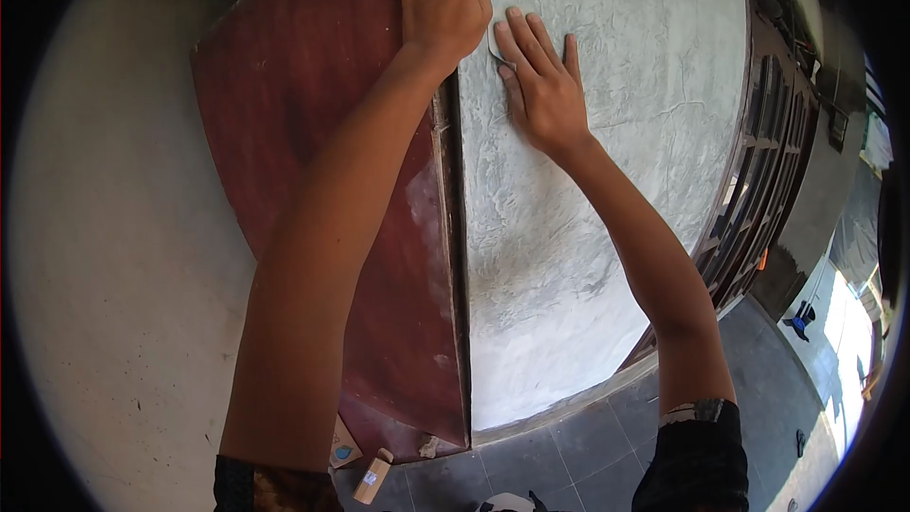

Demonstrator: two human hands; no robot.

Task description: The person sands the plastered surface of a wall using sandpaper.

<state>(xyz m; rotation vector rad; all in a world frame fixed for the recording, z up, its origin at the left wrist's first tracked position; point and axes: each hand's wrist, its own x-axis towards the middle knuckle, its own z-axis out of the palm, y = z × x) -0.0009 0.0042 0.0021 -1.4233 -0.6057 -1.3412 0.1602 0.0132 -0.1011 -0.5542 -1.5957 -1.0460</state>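
Observation:
My left hand (447,2) rests high up where a dark red wooden panel (313,114) meets a grey plastered wall (607,190). Its fingers are stretched and slightly apart, and they hold nothing I can see. To its right, my right hand (550,100) presses flat on the wall. Beneath its fingers and thumb is a thin pale sheet with a curled edge, which looks like sandpaper (495,45); most of it is hidden by the hand. A dark gap (460,256) runs down between panel and wall.
A small cardboard box (373,477) stands on the grey tiled floor (607,446) below the panel. Barred dark window frames (758,161) line the right side. A plain pale wall (114,228) fills the left. A blue and black object (802,320) lies far right.

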